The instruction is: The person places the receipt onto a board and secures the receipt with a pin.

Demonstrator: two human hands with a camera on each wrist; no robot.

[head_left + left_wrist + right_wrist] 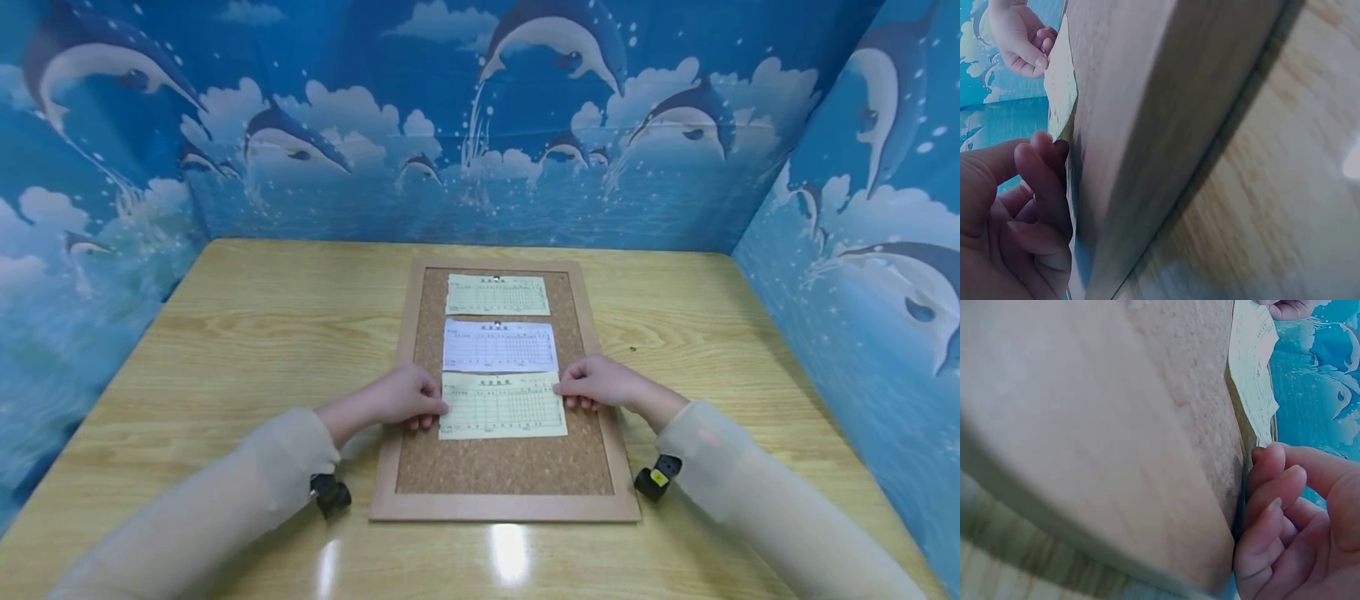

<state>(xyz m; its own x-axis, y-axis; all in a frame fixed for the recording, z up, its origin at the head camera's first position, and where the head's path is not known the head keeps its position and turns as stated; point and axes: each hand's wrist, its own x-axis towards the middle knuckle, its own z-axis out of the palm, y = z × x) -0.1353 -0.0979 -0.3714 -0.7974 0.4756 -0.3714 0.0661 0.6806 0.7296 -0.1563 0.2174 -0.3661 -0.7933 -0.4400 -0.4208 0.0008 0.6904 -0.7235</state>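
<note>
A pale green printed form slip (501,408) lies over the lower middle of a framed cork board (502,471). My left hand (408,398) pinches its left edge between thumb and finger, and my right hand (596,382) pinches its right edge near the upper corner. In the left wrist view the slip (1060,81) bows a little off the cork between the hands. Just above it on the board is a lilac form slip (499,347) with a pin (497,323) at its top. Higher up, another green slip (498,296) has a pin (497,278) at its top edge.
The board lies flat on a wood-grain table (262,333). A small dark object (633,348) sits on the table right of the board. Dolphin-print cloth (450,200) closes off the back and sides. A camera is strapped at each wrist.
</note>
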